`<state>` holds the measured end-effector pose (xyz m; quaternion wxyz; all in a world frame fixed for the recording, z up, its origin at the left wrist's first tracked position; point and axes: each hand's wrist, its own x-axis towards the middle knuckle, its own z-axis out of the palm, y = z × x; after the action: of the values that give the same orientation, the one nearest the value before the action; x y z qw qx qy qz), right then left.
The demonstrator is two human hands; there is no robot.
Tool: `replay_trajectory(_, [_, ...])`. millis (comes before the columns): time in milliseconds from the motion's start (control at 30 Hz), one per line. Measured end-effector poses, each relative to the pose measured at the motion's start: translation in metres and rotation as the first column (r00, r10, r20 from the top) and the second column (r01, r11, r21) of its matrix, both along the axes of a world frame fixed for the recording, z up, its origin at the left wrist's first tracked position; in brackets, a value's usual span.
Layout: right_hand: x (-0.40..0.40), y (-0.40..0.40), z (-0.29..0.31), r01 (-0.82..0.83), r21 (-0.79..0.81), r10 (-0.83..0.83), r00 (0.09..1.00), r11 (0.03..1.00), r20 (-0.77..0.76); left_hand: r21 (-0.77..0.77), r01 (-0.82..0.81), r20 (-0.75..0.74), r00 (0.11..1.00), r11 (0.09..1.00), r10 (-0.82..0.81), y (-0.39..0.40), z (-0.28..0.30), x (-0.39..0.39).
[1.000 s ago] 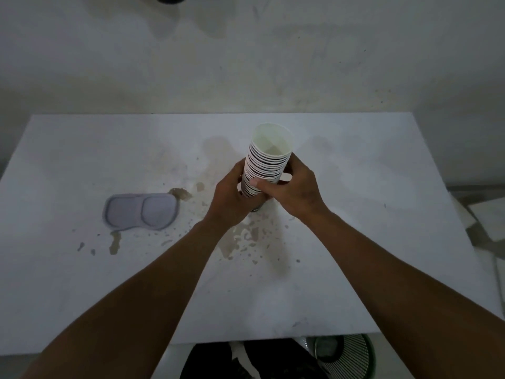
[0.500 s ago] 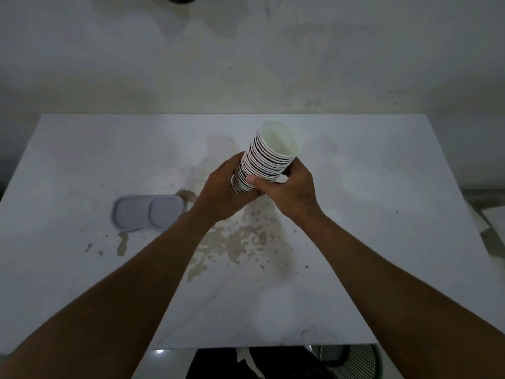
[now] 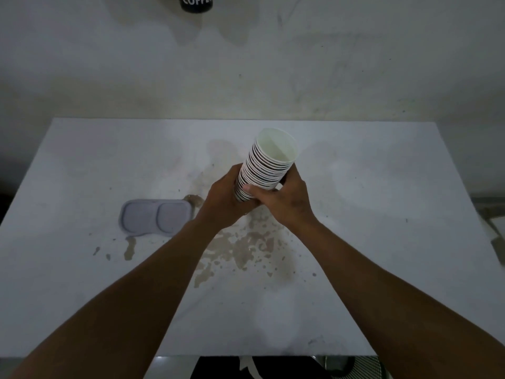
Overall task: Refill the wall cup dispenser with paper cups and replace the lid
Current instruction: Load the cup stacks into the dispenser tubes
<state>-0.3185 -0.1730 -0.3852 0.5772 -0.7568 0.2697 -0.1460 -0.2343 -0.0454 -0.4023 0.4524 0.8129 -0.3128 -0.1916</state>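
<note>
Both hands wrapped round a stack of paper cups above the table, the lid set aside.

The left hand (image 3: 225, 199) and the right hand (image 3: 284, 199) curl their fingers round the lower part of the nested paper cups (image 3: 266, 166), holding the stack above the table (image 3: 382, 187), tilted, its open mouth up and leaning away to the right; two hands probably keep the loose column from sliding apart before it goes up to the wall. The grey lid (image 3: 155, 217) lies flat on the table, left of the hands, likely parked there until the cups are loaded. The white top is stained with brown splashes (image 3: 240, 250) under and near the forearms. Behind stands a scuffed pale wall, and at its upper edge a black cup (image 3: 196, 3) marked with part of "COFFEE" pokes down, presumably from the dispenser.
</note>
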Motion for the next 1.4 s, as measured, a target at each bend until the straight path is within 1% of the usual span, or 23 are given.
replay_trajectory(233, [0.02, 0.005, 0.015, 0.012, 0.016, -0.013, 0.999, 1.0, 0.044, -0.059, 0.037, 0.094, 0.995, 0.998, -0.032, 0.01, 0.014, 0.028])
replay_trajectory(333, [0.038, 0.014, 0.018, -0.004, 0.024, 0.003, 0.999, 1.0, 0.043, -0.034, 0.022, 0.114, 0.993, 0.999, -0.018, 0.017, 0.017, 0.045])
replay_trajectory(500, [0.076, 0.033, 0.018, -0.006, 0.063, 0.003, 0.999, 0.998, 0.041, -0.039, -0.014, 0.121, 0.992, 0.999, 0.019, 0.03, 0.014, 0.078])
replay_trajectory(733, [0.12, 0.053, 0.017, 0.077, 0.053, -0.079, 0.996, 0.996, 0.047, -0.058, 0.031, 0.106, 0.994, 0.998, -0.025, 0.043, 0.014, 0.126])
replay_trajectory(833, [0.126, 0.058, 0.014, 0.115, 0.059, -0.117, 0.992, 0.992, 0.041, -0.02, 0.054, 0.091, 0.995, 0.998, -0.052, 0.045, 0.006, 0.135])
replay_trajectory(900, [0.129, 0.058, 0.017, 0.131, 0.067, -0.134, 0.99, 0.989, 0.048, 0.016, 0.025, 0.084, 0.996, 1.0, -0.026, 0.047, 0.003, 0.137])
replay_trajectory(1000, [0.133, 0.052, 0.024, 0.121, 0.061, -0.125, 0.991, 0.991, 0.056, 0.054, 0.025, 0.074, 0.997, 0.998, -0.029, 0.041, 0.005, 0.141])
replay_trajectory(1167, [0.136, 0.047, 0.038, 0.114, 0.012, -0.114, 0.988, 0.993, 0.104, 0.164, -0.061, 0.075, 0.996, 0.985, 0.049, 0.04, 0.01, 0.143])
replay_trajectory(1267, [0.133, 0.05, 0.046, 0.095, -0.003, -0.094, 0.985, 0.995, 0.144, 0.165, -0.071, 0.075, 0.995, 0.984, 0.059, 0.042, 0.02, 0.144])
replay_trajectory(1333, [0.132, 0.051, 0.053, 0.071, -0.026, -0.065, 0.984, 0.997, 0.166, 0.14, -0.061, 0.119, 0.992, 0.988, 0.044, 0.041, 0.031, 0.144])
replay_trajectory(1400, [0.131, 0.052, 0.058, 0.063, -0.045, -0.054, 0.981, 0.997, 0.187, 0.155, -0.048, 0.183, 0.983, 0.987, 0.019, 0.042, 0.043, 0.143])
